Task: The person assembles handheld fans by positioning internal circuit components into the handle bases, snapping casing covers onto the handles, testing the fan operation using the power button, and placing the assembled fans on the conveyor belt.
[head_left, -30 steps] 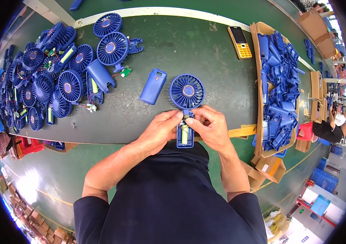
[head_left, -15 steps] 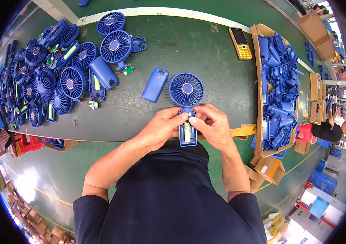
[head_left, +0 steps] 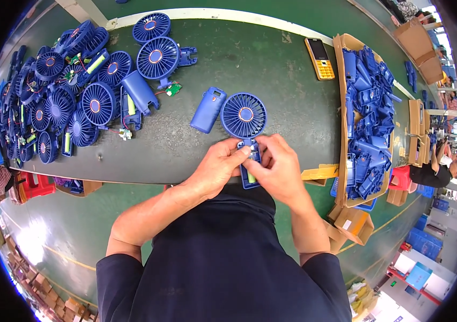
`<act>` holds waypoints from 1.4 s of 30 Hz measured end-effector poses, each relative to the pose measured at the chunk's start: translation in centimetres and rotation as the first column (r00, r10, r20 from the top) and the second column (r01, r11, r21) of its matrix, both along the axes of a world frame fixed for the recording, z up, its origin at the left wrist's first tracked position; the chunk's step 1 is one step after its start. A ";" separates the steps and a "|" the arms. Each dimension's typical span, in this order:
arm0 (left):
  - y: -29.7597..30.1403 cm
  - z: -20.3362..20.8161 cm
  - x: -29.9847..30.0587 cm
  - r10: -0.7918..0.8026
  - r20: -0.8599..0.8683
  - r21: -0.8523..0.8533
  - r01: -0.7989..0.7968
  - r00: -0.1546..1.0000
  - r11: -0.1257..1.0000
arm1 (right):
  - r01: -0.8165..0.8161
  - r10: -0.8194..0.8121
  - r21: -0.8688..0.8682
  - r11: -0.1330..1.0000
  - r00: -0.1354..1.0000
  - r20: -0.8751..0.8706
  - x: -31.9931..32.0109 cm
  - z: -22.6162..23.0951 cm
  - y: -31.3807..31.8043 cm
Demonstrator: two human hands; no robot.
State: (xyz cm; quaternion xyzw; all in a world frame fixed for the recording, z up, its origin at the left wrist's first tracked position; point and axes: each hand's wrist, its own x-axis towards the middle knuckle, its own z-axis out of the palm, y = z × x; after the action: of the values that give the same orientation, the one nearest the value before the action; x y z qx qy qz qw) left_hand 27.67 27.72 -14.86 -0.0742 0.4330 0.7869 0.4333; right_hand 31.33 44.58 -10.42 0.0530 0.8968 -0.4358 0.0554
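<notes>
- At your bench's (head_left: 303, 123) near edge, your left hand (head_left: 213, 169) and right hand (head_left: 281, 170) both grip the blue fan (head_left: 246, 114) by its open handle (head_left: 251, 186).
- Expect light, stiff, slick plastic; hold the handle's side walls, off the green cell (head_left: 251, 178).
- Farther out, the ribbed grille (head_left: 231, 122) looks fragile: don't squeeze.
- Beside it lies the loose cover (head_left: 208, 111), likely just as light.

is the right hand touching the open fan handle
Touching. The head view shows the right hand gripping the fan handle, its thumb lying over the open front.
</notes>
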 end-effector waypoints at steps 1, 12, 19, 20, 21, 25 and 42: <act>-0.3 0.2 0.1 0.020 -0.003 0.019 -0.020 1.000 1.000 | 0.059 -0.059 -0.177 0.982 0.998 0.003 -0.2 -0.6 0.7; -3.5 5.3 -0.9 0.245 -0.078 0.201 -0.225 0.966 0.953 | -0.381 0.386 0.104 0.918 0.810 -0.442 -6.1 -3.1 -3.0; -3.2 3.6 0.0 0.306 -0.021 0.165 -0.299 0.952 0.940 | -0.407 0.588 0.479 0.778 0.742 -0.324 -5.9 -3.1 -0.3; -2.9 3.0 0.1 0.316 0.004 0.159 -0.312 0.949 0.937 | -0.366 0.545 0.465 0.806 0.766 -0.341 -5.1 -2.5 0.6; -2.7 2.5 0.2 0.329 0.028 0.149 -0.329 0.944 0.932 | -0.328 0.503 0.447 0.832 0.786 -0.359 -4.3 -2.1 1.5; -1.4 1.5 0.1 0.335 0.127 0.135 -0.351 0.934 0.927 | -0.265 0.458 0.459 0.848 0.803 -0.382 -1.3 -2.5 4.4; 0.9 1.3 0.1 0.380 0.195 0.166 -0.412 0.904 0.896 | 0.203 0.065 0.565 0.800 0.906 -0.418 -0.8 -3.7 3.5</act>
State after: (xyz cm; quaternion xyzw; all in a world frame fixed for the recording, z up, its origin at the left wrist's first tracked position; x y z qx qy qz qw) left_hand 27.80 28.59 -13.54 -0.1782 0.2906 0.8904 0.3016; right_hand 30.48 48.11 -14.13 0.0068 0.9756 -0.1344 -0.1732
